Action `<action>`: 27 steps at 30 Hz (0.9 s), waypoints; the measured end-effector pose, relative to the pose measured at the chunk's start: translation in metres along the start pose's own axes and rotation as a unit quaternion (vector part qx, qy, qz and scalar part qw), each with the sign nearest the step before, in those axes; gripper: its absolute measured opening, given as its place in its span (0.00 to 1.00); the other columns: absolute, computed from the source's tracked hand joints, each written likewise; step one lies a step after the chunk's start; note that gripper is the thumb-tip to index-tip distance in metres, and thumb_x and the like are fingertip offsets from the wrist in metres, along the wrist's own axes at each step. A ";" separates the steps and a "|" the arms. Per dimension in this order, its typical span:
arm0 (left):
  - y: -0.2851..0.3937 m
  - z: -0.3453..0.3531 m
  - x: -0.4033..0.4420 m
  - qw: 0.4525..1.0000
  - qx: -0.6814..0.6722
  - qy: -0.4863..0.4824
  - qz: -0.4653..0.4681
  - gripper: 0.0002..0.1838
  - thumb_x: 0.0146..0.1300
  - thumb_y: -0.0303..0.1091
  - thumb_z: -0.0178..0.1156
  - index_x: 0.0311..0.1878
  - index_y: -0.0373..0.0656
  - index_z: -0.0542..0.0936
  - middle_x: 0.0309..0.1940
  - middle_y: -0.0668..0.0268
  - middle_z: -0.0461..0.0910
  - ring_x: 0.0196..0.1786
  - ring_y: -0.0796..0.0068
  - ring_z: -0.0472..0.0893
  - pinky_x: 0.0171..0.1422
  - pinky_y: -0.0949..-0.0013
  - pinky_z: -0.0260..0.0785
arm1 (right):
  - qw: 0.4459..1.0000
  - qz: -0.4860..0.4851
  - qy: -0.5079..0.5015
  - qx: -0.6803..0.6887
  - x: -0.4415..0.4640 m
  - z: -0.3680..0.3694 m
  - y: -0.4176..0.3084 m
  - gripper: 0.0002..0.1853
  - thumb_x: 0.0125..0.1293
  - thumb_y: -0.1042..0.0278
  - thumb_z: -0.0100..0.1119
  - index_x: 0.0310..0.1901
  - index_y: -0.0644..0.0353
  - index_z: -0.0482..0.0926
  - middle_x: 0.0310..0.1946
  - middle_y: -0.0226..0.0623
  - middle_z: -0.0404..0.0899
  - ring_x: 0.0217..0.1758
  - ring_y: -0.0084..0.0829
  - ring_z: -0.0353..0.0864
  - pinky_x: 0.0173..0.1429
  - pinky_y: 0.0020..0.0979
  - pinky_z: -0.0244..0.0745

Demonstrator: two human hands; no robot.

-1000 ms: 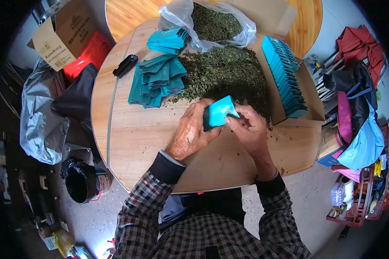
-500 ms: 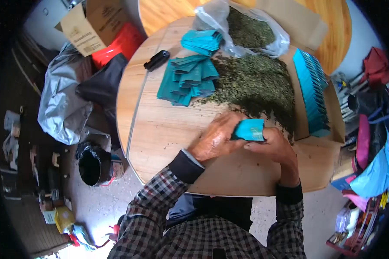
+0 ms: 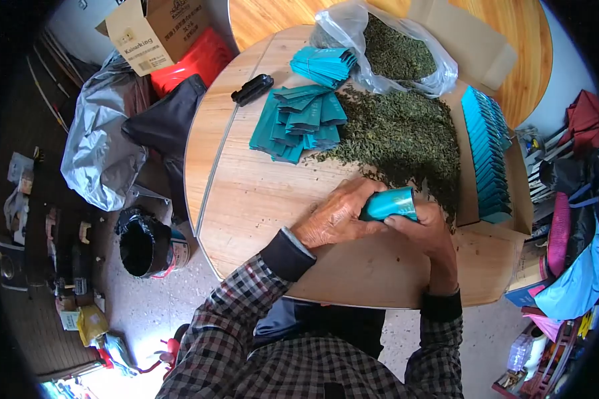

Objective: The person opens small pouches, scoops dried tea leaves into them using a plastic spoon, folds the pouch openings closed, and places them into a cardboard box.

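Note:
A teal packet (image 3: 389,204) is held between my two hands, low over the front part of the round table. My left hand (image 3: 338,214) closes on its left end, with thumb below and fingers above. Around the right end are the fingers and thumb of my right hand (image 3: 422,225). The packet looks rounded; whether anything is inside it I cannot tell. Just beyond my hands lies a pile of dried green leaves (image 3: 406,133). Loose flat teal packets (image 3: 293,123) are heaped to the left of the leaves, with a fanned stack of packets (image 3: 323,64) behind them.
An open clear plastic bag (image 3: 446,78) of leaves stands at the back. On the right, a cardboard box (image 3: 469,211) holds a row of teal packets (image 3: 487,156). A black object (image 3: 253,89) lies at the left. A black-lined bucket (image 3: 143,246) is on the floor beside the table (image 3: 246,199).
The camera view has shifted slightly. The packet in my hands now looks rounder and a little tilted, and my right hand has moved slightly lower in view. Both hands keep their hold.

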State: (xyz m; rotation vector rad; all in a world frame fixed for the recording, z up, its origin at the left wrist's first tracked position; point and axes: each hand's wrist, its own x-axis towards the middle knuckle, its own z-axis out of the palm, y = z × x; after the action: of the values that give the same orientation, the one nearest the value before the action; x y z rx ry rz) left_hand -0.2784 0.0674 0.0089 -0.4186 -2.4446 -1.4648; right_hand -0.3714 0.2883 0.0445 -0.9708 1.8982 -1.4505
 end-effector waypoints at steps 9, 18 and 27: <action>-0.005 -0.007 -0.001 1.000 0.012 -0.011 -0.019 0.34 0.57 0.32 0.78 0.66 0.40 0.75 0.57 0.52 0.81 0.63 0.46 0.80 0.69 0.52 0.72 | 0.997 -0.048 0.028 -0.055 0.005 0.011 0.007 0.10 0.69 0.70 0.71 0.49 0.63 0.90 0.41 0.35 0.90 0.44 0.24 0.87 0.50 0.29 0.79; -0.010 0.001 -0.002 0.998 -0.030 0.010 -0.048 0.33 0.57 0.25 0.74 0.67 0.41 0.74 0.56 0.57 0.81 0.62 0.65 0.80 0.69 0.60 0.71 | 0.990 -0.074 0.077 -0.094 0.001 0.014 0.016 0.12 0.68 0.66 0.73 0.49 0.64 0.89 0.38 0.39 0.88 0.41 0.30 0.87 0.49 0.34 0.80; -0.018 -0.001 0.001 0.995 -0.049 0.056 -0.064 0.33 0.59 0.25 0.80 0.66 0.40 0.74 0.54 0.63 0.81 0.58 0.72 0.79 0.65 0.65 0.74 | 0.921 -0.065 0.264 -0.279 -0.049 -0.012 -0.003 0.18 0.65 0.72 0.76 0.55 0.62 0.85 0.46 0.41 0.86 0.42 0.30 0.88 0.44 0.31 0.84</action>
State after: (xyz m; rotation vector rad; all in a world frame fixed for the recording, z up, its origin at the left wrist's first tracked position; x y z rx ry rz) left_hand -0.2863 0.0587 -0.0053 -0.1957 -2.3570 -1.6198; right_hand -0.3515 0.3343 0.0502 -1.0293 2.7966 -1.3597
